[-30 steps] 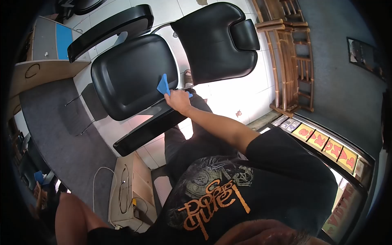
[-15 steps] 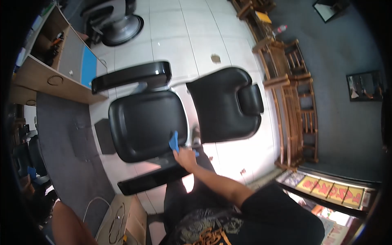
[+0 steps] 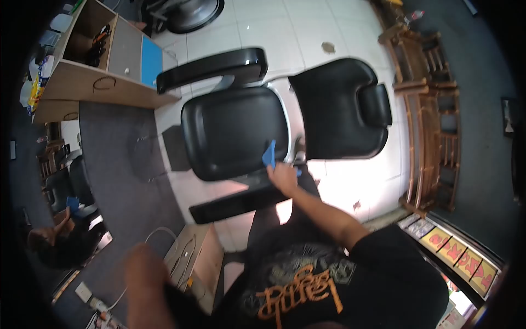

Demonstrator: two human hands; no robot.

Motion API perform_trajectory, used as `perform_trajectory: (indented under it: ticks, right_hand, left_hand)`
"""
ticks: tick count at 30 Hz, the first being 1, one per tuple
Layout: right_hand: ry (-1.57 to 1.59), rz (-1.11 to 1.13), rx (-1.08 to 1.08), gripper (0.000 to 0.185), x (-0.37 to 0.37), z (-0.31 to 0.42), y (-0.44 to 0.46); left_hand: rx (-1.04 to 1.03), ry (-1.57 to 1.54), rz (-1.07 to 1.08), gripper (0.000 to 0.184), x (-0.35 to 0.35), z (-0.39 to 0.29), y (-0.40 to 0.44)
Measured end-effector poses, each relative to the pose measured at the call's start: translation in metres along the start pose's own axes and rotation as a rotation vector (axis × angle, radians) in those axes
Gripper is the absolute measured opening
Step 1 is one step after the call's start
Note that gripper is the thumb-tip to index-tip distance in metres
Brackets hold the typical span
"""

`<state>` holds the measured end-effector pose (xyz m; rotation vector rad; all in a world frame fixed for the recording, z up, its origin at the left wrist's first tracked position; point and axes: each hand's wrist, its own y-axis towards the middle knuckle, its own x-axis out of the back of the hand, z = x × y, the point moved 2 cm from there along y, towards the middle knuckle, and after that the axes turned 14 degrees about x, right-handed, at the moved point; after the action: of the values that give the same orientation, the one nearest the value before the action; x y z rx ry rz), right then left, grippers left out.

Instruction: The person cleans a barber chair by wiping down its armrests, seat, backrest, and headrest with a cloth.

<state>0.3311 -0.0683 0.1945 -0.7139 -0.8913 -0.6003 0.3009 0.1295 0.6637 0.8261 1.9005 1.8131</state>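
My right hand [image 3: 284,178] is closed around a blue cloth [image 3: 269,154], which sticks out on both sides of the fist. The hand is at the rear end of the near armrest [image 3: 233,203], beside the rear corner of a black padded seat [image 3: 235,131]. To the right of the seat is the black backrest [image 3: 337,112], with a small headrest [image 3: 376,105] attached. At the lower left my left arm shows bent and blurred, but its hand is out of sight.
Past the seat is the far armrest [image 3: 213,71]. A wooden cabinet [image 3: 104,82] and a dark panel [image 3: 118,164] stand left, with a small wooden box [image 3: 200,260] and cable below. Bamboo benches [image 3: 430,148] line the right wall. Another chair's round base [image 3: 194,13] is at the top.
The view has shifted, so the chair first appeared lower and now stands further right. My right hand keeps the blue cloth near the same armrest end. My left arm has moved right in view.
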Motion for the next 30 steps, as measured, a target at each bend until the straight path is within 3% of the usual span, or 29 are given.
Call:
perform_trajectory:
  ticks: [4,8,11,12,14,16,20,26,30]
  right_hand:
    - [0.065,-0.057,0.001,0.046,0.02,0.007,0.004]
    - [0.085,0.134,-0.003,0.048,0.018,0.004,0.008]
    - [0.14,0.47,0.067,0.054,-0.022,-0.018,0.017]
    - [0.105,0.726,0.032,0.06,-0.021,-0.015,0.026]
    - [0.049,0.868,0.081,0.064,-0.032,-0.018,0.038]
    - [-0.008,1.008,0.09,0.067,-0.051,-0.02,0.048]
    - [-0.003,1.092,0.136,0.07,-0.11,-0.031,0.07]
    - [0.19,1.189,0.081,0.073,-0.134,-0.056,0.08]
    - [0.166,0.965,0.223,0.076,-0.138,-0.069,0.067]
  left_hand:
    - [0.462,0.174,-0.135,0.034,0.004,0.004,-0.087]
    - [1.163,0.476,0.322,0.036,-0.02,0.001,-0.261]
    - [1.518,0.69,0.619,0.032,-0.004,-0.027,-0.395]
    - [1.559,0.751,0.677,0.031,0.005,-0.037,-0.424]
    - [1.639,0.871,0.802,0.029,0.023,-0.052,-0.46]
    - [1.633,0.871,0.763,0.027,0.016,-0.048,-0.448]
    - [1.574,1.005,0.754,0.024,-0.001,-0.046,-0.436]
    - [1.536,1.026,0.693,0.03,-0.004,-0.047,-0.44]
    - [1.566,1.043,0.741,0.031,-0.002,-0.047,-0.441]
